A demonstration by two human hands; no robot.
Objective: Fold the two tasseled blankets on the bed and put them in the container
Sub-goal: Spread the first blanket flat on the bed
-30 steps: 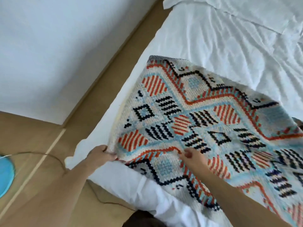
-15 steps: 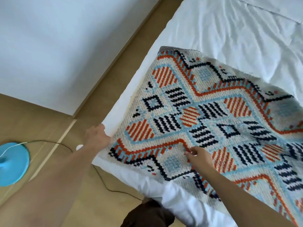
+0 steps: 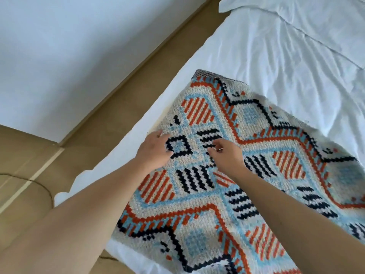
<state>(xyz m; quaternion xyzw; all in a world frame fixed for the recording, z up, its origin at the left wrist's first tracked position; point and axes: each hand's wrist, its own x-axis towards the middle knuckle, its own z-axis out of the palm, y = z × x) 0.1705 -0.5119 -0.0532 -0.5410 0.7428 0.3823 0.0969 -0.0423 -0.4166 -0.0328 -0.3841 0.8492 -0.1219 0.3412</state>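
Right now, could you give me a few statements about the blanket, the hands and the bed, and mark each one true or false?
1. The patterned blanket lies spread on the white bed sheet. True.
2. The left hand is down on the floor. False: it is over the blanket, near its left edge.
3. The right hand is over the blanket beside the left hand. True.
4. The blanket is plain grey. False: it has orange, light blue, black and cream patterns.
5. A container sits on the bed. False: none shows in this view.
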